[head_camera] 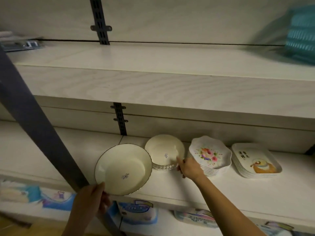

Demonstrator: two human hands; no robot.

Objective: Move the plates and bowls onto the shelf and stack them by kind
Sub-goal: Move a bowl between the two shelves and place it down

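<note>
A white, wood-grained lower shelf (pixel 221 189) runs across the view in dim light, with a thicker upper shelf (pixel 153 65) of the same pale board above it. Pale panels form the back wall, and a dark slotted rail (pixel 120 118) runs down them. A dark post (pixel 34 120) slants across the left side.

The left hand (pixel 90 200) holds a cream dish (pixel 123 169) with a thin dark rim. Its grip is closed on the near edge, thumb on top, and the dish is tilted over the front of the lower shelf. Just behind and to the right stands a stack of cream dishes (pixel 164 153). The right hand (pixel 188 167) reaches to it, its grip pinching the stack's near-right rim with one finger laid over the top dish.

Further right on the same shelf are a stack of flowered plates (pixel 210 155) with wavy edges, then a stack of rectangular trays (pixel 255 160) with a printed picture.

A blurred teal basket (pixel 301 34) sits at the right end of the upper shelf. Blue-and-white packages (pixel 136 210) lie on the level below.
</note>
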